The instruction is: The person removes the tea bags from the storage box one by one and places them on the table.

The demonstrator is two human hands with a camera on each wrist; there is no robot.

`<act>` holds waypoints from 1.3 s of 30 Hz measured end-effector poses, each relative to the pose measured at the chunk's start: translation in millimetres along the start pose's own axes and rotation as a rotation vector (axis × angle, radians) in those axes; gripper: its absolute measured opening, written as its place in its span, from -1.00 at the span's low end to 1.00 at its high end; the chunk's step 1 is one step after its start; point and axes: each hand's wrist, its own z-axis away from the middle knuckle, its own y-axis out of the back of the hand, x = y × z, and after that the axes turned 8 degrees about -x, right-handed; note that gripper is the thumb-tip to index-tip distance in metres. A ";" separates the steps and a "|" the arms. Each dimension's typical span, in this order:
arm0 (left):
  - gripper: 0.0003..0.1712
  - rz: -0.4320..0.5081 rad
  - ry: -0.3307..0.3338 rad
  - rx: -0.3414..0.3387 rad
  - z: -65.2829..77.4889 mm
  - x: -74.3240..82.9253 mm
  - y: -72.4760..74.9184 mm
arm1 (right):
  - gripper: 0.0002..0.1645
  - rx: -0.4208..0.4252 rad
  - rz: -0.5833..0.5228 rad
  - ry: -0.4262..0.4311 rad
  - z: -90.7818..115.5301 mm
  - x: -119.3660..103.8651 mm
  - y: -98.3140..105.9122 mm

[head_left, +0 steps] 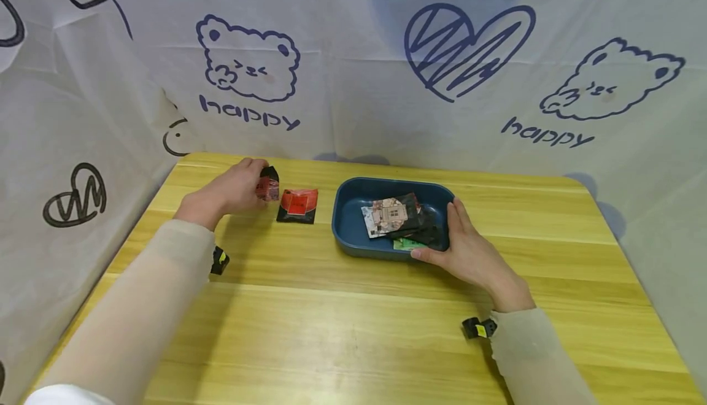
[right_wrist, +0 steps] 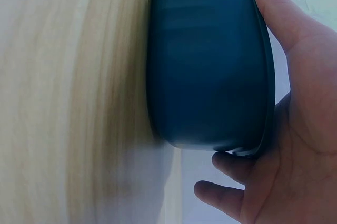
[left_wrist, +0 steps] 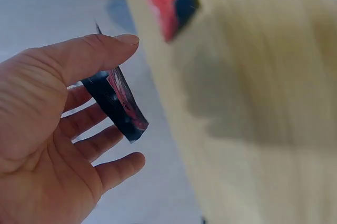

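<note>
Left fingers [left_wrist: 102, 142] pinch a half-hidden packet [head_left: 267, 188] near the far edge of the counter [head_left: 331, 325]. Right fingers [head_left: 464, 216] clasp the tray [head_left: 364, 250] of overlapping packets [head_left: 393, 215]; counter extends before it.

The left sleeve [head_left: 135, 304] and right sleeve [head_left: 544, 359] are long, plain and pale beige, the right cuff [head_left: 513, 325] slightly ragged. White fabric [head_left: 69, 396] shows at the left sleeve's upper end. The left wrist camera [head_left: 218, 262] and right wrist camera [head_left: 471, 327] are small, black and blocky, each bearing 1 yellow label [head_left: 482, 331].
</note>
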 end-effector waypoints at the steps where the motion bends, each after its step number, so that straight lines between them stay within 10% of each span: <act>1: -0.03 -0.004 0.011 -0.012 -0.9 -4.3 -2.4 | 0.67 0.001 0.000 0.002 -0.1 0.3 -0.3; 16: 0.09 0.017 0.110 -0.188 -16.1 -23.6 -24.6 | 0.67 -0.006 -0.005 0.004 -1.0 1.1 -0.1; 39: 0.18 0.058 0.163 -0.329 -23.3 -20.8 -19.4 | 0.66 -0.014 -0.017 -0.005 0.9 -0.2 0.8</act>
